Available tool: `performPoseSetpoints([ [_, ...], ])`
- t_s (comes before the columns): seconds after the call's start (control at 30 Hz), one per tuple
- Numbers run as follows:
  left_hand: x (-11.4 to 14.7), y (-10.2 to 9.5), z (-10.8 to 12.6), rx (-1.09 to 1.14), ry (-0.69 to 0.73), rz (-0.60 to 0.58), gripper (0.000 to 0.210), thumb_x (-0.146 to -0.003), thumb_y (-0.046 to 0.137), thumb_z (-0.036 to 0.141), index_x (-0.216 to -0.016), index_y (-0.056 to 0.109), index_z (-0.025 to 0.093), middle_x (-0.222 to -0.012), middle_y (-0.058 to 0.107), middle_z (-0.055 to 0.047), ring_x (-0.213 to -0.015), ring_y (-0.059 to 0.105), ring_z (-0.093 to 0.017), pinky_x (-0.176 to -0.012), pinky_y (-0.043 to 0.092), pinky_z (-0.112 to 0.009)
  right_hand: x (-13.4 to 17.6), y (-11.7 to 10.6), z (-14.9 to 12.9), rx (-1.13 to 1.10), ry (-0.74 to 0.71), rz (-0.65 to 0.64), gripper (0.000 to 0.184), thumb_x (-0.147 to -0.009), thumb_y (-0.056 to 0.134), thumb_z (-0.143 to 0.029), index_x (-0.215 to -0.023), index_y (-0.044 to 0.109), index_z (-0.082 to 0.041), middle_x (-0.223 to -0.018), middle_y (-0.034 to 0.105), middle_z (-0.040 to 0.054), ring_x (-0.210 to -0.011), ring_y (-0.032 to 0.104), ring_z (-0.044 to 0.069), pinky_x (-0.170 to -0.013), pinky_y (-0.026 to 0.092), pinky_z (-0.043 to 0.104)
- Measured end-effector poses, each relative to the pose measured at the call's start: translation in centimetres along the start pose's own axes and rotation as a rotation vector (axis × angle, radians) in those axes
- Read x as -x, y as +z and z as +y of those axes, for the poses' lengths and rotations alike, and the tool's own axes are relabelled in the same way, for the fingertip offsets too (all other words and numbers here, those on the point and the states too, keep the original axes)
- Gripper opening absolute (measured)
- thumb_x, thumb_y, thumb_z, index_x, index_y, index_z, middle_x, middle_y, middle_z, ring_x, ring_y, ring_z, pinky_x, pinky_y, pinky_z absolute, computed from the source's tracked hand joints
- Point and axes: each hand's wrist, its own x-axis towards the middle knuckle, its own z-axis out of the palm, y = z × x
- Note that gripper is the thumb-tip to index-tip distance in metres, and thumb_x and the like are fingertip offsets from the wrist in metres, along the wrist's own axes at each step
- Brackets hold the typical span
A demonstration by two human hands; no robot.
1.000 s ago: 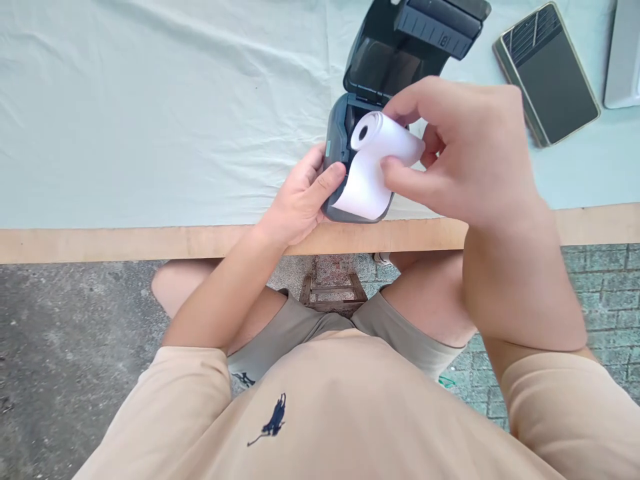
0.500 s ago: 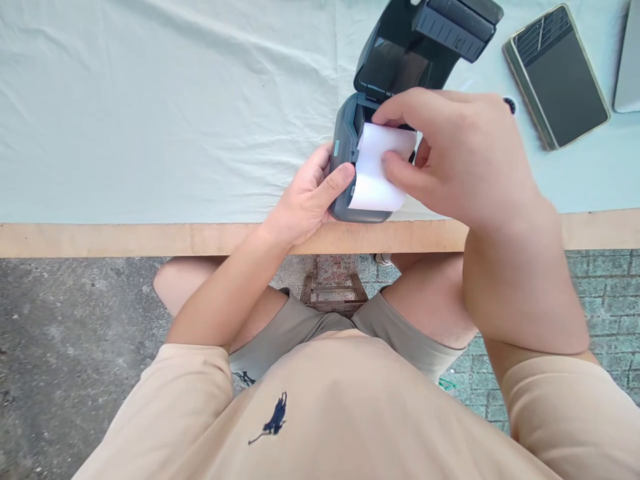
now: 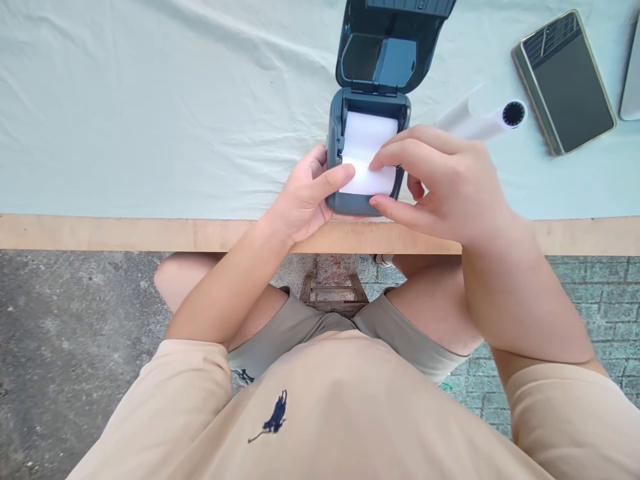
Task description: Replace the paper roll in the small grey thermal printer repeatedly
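A dark portable label printer [image 3: 363,205] is held over the table's front edge with its lid [image 3: 383,43] swung up. White paper [image 3: 367,127], seemingly a roll, sits inside its bay. My left hand [image 3: 307,197] grips the printer from the left, its thumb lying over the paper and the other fingers partly hidden at the side and below. From the right, my right hand [image 3: 445,177] reaches over the printer with fingers and thumb apart. Its index fingertip rests on or just above the paper, while the thumb tip is at the printer's front edge.
Right of the printer lies a white roll [image 3: 493,123] with a dark core, partly behind my right hand. A dark-screened phone-like device [image 3: 570,83] is farther right, beside a grey object [image 3: 633,80] cut by the frame. Pale cloth [image 3: 150,120] covers the wooden-edged table [image 3: 125,233].
The printer has turned more upright and square to me. The paper's loose end now lies down inside the bay. My right hand has spread and moved slightly down, uncovering the white roll behind it.
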Motion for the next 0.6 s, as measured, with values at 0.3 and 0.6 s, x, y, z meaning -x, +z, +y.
performPoseSetpoints([
  [0.3, 0.4, 0.1, 0.0, 0.011, 0.009, 0.006, 0.085, -0.076, 0.120, 0.052, -0.141, 0.072, 0.030, -0.158, 0.089, -0.012, -0.188, 0.062, -0.058, -0.132, 0.078, -0.075, -0.8, 0.6, 0.4, -0.102, 0.031, 0.379, 0.030, -0.107, 0.072, -0.064, -0.115, 0.079, -0.036, -0.125, 0.086, 0.0115, -0.083, 0.070, 0.029, -0.074, 0.063, 0.051],
  [0.6, 0.2, -0.2, -0.2, -0.066, 0.036, -0.003, 0.076, -0.071, 0.112, 0.039, -0.138, 0.076, 0.028, -0.153, 0.089, -0.011, -0.183, 0.067, -0.056, -0.136, 0.075, -0.069, -1.4, 1.3, 0.4, -0.224, -0.036, 0.662, 0.066, -0.123, 0.049, -0.090, -0.164, 0.071, -0.043, -0.170, 0.075, 0.0104, -0.157, 0.080, 0.041, -0.129, 0.063, 0.061],
])
